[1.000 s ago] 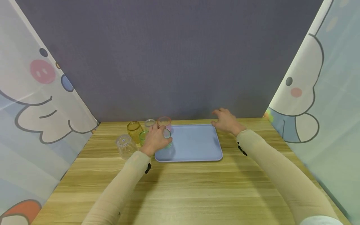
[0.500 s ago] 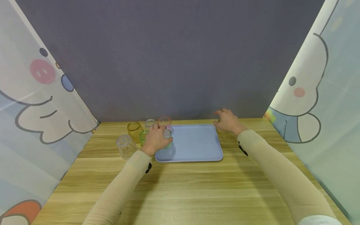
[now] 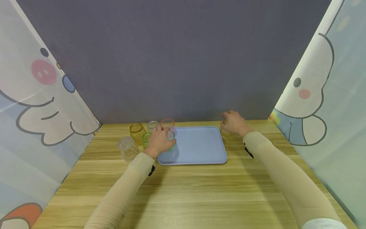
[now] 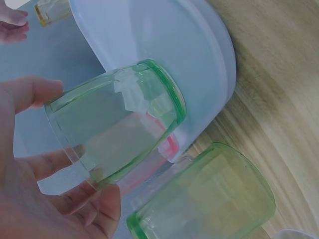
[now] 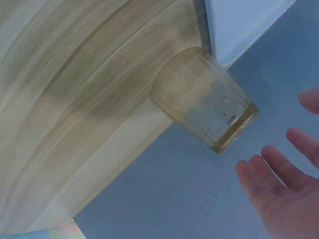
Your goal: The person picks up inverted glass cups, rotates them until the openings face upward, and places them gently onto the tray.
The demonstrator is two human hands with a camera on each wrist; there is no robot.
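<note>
My left hand (image 3: 159, 141) holds a clear green glass (image 4: 119, 112) by its upper end, thumb on one side and fingers on the other. The glass stands upright over the left part of the pale blue tray (image 3: 197, 146), its thick green base at the tray surface. Beyond the tray's right edge, my right hand (image 3: 233, 123) hovers at a pale amber glass (image 5: 199, 99), which stands upside down on the table. In the right wrist view the fingers (image 5: 281, 172) are spread and apart from its thick base. Another green glass (image 4: 209, 194) stands beside the held one.
Left of the tray stand a darker amber glass (image 3: 137, 135) and a clear glass (image 3: 128, 149). Behind my left hand are a small clear glass (image 3: 152, 125) and a pink-rimmed glass (image 3: 167, 122). A dark grey panel (image 3: 183, 63) rises at the table's back edge.
My right hand has shifted a little to the right, and the pale amber glass now shows under its fingers. The left hand stays in place on the green glass.
</note>
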